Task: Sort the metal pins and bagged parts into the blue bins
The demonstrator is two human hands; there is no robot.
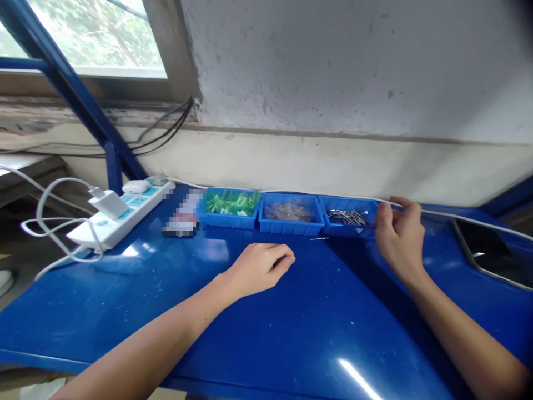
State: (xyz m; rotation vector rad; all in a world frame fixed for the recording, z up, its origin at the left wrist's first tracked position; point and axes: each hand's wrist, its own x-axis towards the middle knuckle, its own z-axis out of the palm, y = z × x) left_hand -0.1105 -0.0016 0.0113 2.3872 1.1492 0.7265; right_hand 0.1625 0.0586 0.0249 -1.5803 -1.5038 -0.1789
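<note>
Toward the right of the frame, the right hand [400, 236] is at the right end of the right-hand blue bin [348, 229], fingers curled and fingertips right by its end wall; I can't tell whether they pinch it. Slender silvery metal pins [347, 216] lie heaped in that bin, just left of those fingertips.

Near the centre, the left hand [262, 268] hangs low over the blue tabletop [283, 333], its thumb and forefinger pressed together at the tips, and I can't make out anything between them. A thin loose pin [319, 238] lies on the tabletop beyond it, up and to the right, just in front of the bins and well apart from the right hand.

Side by side along the wall stand three bins: the middle bin [291, 226] has small brownish pieces [289, 212] under clear plastic, and the left-hand bin [230, 221] is heaped with green plastic pieces [233, 203]. Over at the left, a white power strip [109, 229] carries plugs; at the far right lies a dark phone [495, 255].
</note>
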